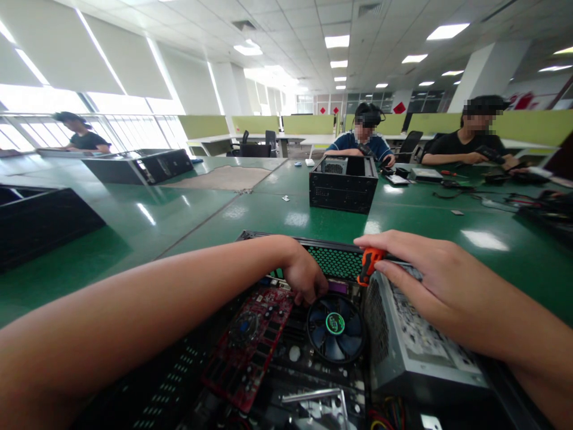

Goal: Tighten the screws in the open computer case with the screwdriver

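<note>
An open computer case [313,245] lies before me on the green table [188,209]. Inside are a red circuit card [250,343], a black cooler fan [335,327] and a grey power supply box [412,334]. My left hand [304,275] reaches down into the case beside the fan, fingers curled; what they touch is hidden. My right hand [425,269] rests on top of the power supply and grips a screwdriver with an orange and black handle [369,263], held flat along the case's rear edge.
A second black case [344,182] stands further out on the table. More black cases lie at the left [40,221] and far left [143,166]. Three people sit at the far side, with tools and cables [492,191] at the right.
</note>
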A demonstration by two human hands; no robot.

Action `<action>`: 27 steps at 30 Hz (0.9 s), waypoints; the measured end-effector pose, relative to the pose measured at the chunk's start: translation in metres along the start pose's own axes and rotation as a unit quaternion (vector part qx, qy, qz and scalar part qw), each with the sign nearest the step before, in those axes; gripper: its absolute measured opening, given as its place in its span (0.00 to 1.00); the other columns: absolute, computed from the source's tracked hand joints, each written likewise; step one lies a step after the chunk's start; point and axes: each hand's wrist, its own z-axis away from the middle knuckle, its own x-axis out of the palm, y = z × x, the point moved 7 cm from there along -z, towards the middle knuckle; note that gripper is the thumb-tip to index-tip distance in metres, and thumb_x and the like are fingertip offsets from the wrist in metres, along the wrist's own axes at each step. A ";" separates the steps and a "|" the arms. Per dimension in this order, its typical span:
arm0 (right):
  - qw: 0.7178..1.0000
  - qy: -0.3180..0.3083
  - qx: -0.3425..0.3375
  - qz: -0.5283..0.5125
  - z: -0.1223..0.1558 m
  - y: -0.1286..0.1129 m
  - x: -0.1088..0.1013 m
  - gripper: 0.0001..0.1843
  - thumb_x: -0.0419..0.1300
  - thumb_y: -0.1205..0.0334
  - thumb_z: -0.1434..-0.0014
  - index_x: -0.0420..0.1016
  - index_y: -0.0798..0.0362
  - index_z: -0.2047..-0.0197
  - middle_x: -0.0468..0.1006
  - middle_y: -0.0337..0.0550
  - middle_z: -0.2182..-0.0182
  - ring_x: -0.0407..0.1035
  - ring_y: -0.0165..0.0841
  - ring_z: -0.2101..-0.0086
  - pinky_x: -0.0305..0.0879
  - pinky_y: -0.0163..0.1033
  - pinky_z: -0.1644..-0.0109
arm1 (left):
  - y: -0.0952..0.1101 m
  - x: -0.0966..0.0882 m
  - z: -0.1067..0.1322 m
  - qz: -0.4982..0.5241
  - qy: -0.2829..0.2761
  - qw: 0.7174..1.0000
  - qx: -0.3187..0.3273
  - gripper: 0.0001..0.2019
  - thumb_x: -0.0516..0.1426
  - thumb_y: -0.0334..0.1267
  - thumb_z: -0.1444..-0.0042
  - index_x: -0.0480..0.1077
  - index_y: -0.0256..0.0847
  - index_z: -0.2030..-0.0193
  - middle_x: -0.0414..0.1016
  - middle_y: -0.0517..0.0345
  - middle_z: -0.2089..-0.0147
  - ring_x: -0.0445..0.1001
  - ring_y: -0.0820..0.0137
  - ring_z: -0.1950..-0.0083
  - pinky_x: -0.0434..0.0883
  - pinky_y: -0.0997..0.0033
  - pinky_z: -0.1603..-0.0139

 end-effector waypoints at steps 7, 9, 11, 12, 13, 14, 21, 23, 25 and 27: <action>1.000 0.003 0.000 -0.008 -0.001 -0.002 0.000 0.18 0.52 0.63 0.21 0.81 0.48 0.38 0.90 0.44 0.44 0.85 0.38 0.48 0.80 0.44 0.41 | -0.002 0.000 0.000 -0.006 0.012 1.000 -0.002 0.04 0.59 0.31 0.43 0.69 0.45 0.66 0.81 0.61 0.69 0.83 0.59 0.55 0.75 0.65 0.52; 1.000 0.003 0.003 -0.010 -0.001 -0.002 0.001 0.19 0.52 0.63 0.21 0.82 0.48 0.38 0.90 0.45 0.45 0.85 0.39 0.48 0.80 0.45 0.40 | -0.003 0.000 0.001 -0.008 0.014 1.000 -0.005 0.04 0.59 0.32 0.44 0.70 0.46 0.66 0.82 0.60 0.67 0.84 0.58 0.54 0.75 0.64 0.49; 1.000 0.002 0.008 -0.012 -0.001 -0.001 0.001 0.19 0.53 0.63 0.21 0.82 0.48 0.37 0.90 0.46 0.44 0.85 0.40 0.47 0.81 0.47 0.40 | -0.004 0.000 0.000 -0.015 0.010 1.000 -0.008 0.05 0.61 0.32 0.45 0.70 0.46 0.66 0.83 0.59 0.66 0.84 0.58 0.54 0.75 0.64 0.48; 1.000 0.001 0.010 -0.013 0.000 -0.001 0.001 0.19 0.53 0.63 0.22 0.82 0.48 0.37 0.90 0.47 0.44 0.85 0.41 0.47 0.81 0.48 0.40 | -0.004 0.000 0.000 -0.020 0.008 1.000 -0.006 0.05 0.61 0.32 0.46 0.69 0.46 0.66 0.83 0.59 0.66 0.83 0.58 0.54 0.75 0.65 0.49; 1.000 -0.001 0.012 -0.014 0.000 -0.001 0.001 0.19 0.54 0.63 0.22 0.82 0.48 0.37 0.89 0.48 0.44 0.85 0.41 0.47 0.81 0.49 0.40 | -0.004 0.000 -0.001 -0.025 0.006 1.000 -0.003 0.06 0.62 0.32 0.46 0.69 0.46 0.66 0.83 0.59 0.66 0.83 0.59 0.54 0.75 0.65 0.50; 1.000 -0.003 0.013 -0.016 0.000 -0.001 0.000 0.19 0.54 0.63 0.22 0.83 0.48 0.37 0.89 0.48 0.44 0.85 0.42 0.47 0.81 0.49 0.40 | -0.003 0.000 -0.002 -0.030 0.004 1.000 0.001 0.06 0.62 0.32 0.46 0.69 0.46 0.66 0.83 0.60 0.67 0.83 0.59 0.55 0.75 0.66 0.52; 1.000 -0.009 0.014 -0.020 -0.002 -0.004 0.000 0.18 0.53 0.63 0.22 0.82 0.48 0.38 0.90 0.48 0.45 0.86 0.42 0.48 0.82 0.49 0.42 | -0.001 -0.002 -0.001 -0.023 0.011 1.000 0.015 0.05 0.62 0.34 0.44 0.69 0.46 0.67 0.78 0.64 0.72 0.81 0.61 0.60 0.73 0.68 0.59; 1.000 -0.010 0.013 -0.021 -0.003 -0.004 0.001 0.18 0.54 0.63 0.22 0.82 0.47 0.38 0.90 0.47 0.44 0.86 0.41 0.48 0.81 0.48 0.42 | -0.001 -0.002 0.000 -0.018 0.017 1.000 0.015 0.05 0.62 0.34 0.44 0.69 0.46 0.67 0.77 0.64 0.73 0.81 0.62 0.60 0.73 0.69 0.60; 1.000 -0.014 0.013 -0.021 -0.003 -0.005 0.002 0.18 0.54 0.62 0.21 0.82 0.47 0.37 0.90 0.46 0.44 0.85 0.40 0.48 0.81 0.46 0.42 | -0.002 -0.002 0.001 -0.016 0.020 1.000 0.015 0.05 0.62 0.34 0.45 0.70 0.46 0.67 0.77 0.65 0.73 0.81 0.62 0.61 0.72 0.70 0.62; 1.000 -0.017 0.012 -0.021 -0.003 -0.005 0.003 0.18 0.53 0.62 0.21 0.81 0.47 0.37 0.90 0.46 0.45 0.85 0.40 0.48 0.81 0.46 0.42 | -0.002 -0.002 0.000 -0.014 0.020 1.000 0.014 0.05 0.62 0.33 0.46 0.70 0.46 0.67 0.77 0.64 0.73 0.82 0.62 0.61 0.73 0.70 0.62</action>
